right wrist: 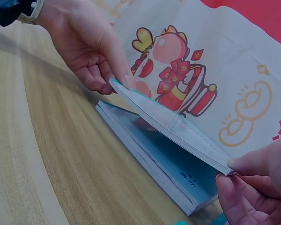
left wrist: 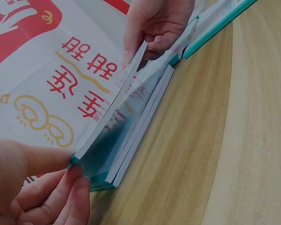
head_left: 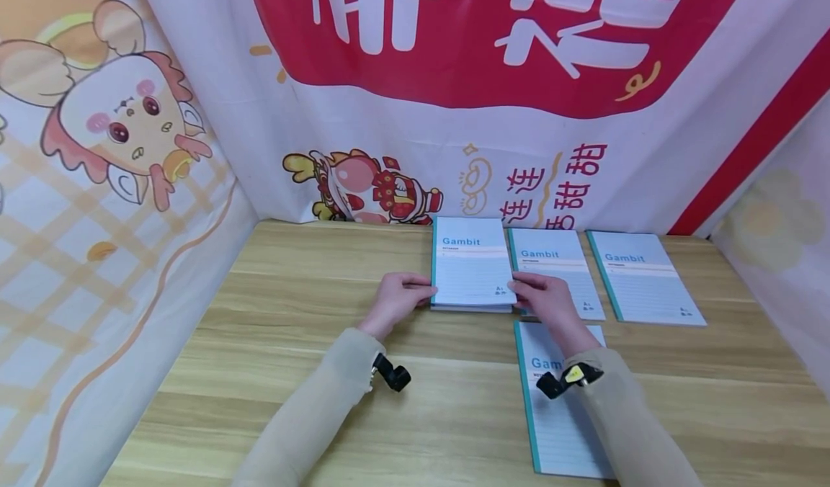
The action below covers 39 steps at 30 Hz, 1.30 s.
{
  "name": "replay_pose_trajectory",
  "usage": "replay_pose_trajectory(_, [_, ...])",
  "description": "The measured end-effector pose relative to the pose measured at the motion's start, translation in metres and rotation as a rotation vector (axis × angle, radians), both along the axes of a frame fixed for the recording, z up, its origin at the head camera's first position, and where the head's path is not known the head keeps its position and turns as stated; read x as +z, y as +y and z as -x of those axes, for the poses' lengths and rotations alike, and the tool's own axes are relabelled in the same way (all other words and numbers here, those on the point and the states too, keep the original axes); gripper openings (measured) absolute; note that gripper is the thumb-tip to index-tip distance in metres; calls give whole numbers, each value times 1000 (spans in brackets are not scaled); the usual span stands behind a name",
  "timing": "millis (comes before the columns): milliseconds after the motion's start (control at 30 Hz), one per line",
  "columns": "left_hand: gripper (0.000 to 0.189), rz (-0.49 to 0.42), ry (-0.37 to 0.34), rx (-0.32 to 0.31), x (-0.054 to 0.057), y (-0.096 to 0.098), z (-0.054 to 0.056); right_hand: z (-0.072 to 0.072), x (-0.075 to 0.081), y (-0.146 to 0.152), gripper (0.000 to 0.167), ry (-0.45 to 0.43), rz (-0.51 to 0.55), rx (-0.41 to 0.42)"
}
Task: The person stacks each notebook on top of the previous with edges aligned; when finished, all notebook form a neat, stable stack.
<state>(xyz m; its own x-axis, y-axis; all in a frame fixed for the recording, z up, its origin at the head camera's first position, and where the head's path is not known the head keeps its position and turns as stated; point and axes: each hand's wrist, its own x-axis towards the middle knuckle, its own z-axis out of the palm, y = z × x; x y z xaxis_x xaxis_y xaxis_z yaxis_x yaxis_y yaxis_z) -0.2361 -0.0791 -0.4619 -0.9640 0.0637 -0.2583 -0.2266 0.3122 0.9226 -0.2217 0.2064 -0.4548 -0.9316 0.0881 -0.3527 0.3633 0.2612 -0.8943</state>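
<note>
Both hands hold one pale blue notebook (head_left: 473, 271) marked "Gambit" by its near corners. My left hand (head_left: 397, 301) pinches the teal spine corner, thumb on top and fingers below. The right hand (head_left: 543, 298) pinches the opposite corner the same way. In the right wrist view the held notebook (right wrist: 168, 126) is tilted, its near edge raised above a small stack of notebooks (right wrist: 150, 164). The left wrist view shows a gap between the held notebook (left wrist: 114, 105) and the stack (left wrist: 140, 131) under it.
Right of the stack lie two more notebooks, one beside it (head_left: 558, 256) and one farther right (head_left: 648, 278). Another notebook (head_left: 564, 429) lies nearer, partly under the right forearm. A printed cloth (head_left: 389, 127) hangs behind the wooden table (head_left: 311, 285).
</note>
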Motion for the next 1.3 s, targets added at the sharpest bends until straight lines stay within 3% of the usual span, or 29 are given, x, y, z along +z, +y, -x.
replay_pose_trajectory(433, [20, 138, 75, 26, -6, 6, 1, -2, -7, -8, 55, 6, -121, 17])
replay_pose_trajectory(767, [21, 144, 94, 44, -9, 6, 0, -1, -11, -13, 53, 42, -252, 40])
replay_pose_trajectory(1300, [20, 161, 107, 50, -8, 4, 2, 0, -5, -14, 53, 85, -323, 84])
